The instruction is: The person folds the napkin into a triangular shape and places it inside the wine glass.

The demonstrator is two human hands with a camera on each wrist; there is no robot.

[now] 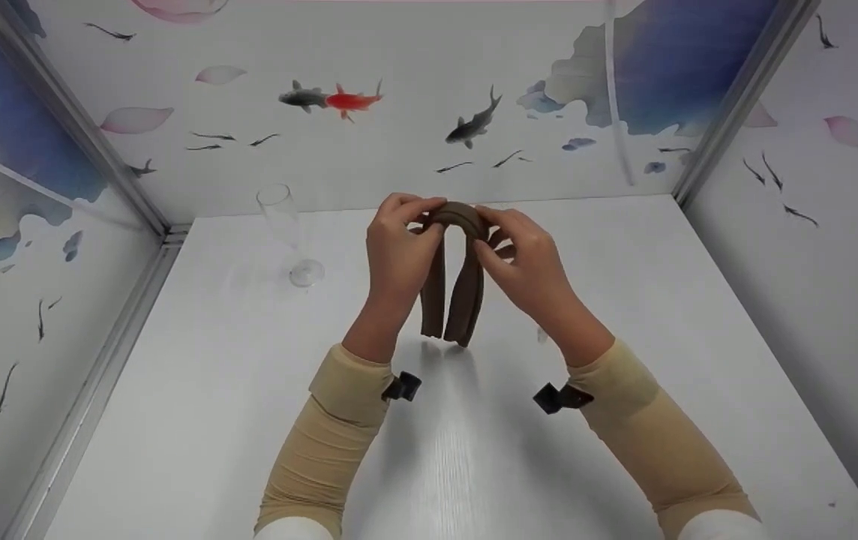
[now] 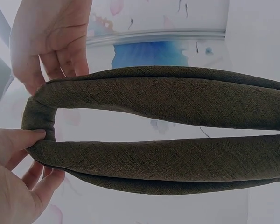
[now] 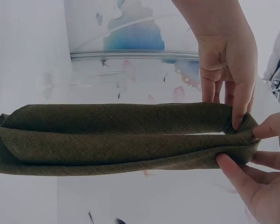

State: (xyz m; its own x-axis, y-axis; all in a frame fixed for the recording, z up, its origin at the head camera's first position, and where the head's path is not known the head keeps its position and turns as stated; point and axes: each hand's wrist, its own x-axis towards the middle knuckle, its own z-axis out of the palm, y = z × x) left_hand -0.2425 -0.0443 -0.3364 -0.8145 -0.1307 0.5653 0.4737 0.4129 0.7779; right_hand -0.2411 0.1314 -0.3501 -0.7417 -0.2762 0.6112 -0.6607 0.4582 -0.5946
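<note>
A brown woven cloth (image 1: 461, 300), folded into a long thick strip, is bent over into an upside-down U between my two hands. My left hand (image 1: 403, 247) pinches the left side of the bend between thumb and fingers. On the other side, my right hand (image 1: 523, 251) pinches the bend the same way. Both ends of the cloth hang down side by side above the table, with a narrow gap between the two legs. Lengthwise fold edges show along the cloth (image 2: 154, 161) in the left wrist view, and layered ends (image 3: 9, 140) appear in the right wrist view.
A clear stemmed glass (image 1: 280, 221) stands upright on the white table (image 1: 249, 420), left of my hands. Side walls (image 1: 789, 247) and a back wall (image 1: 399, 157), printed with fish and petals, enclose the table.
</note>
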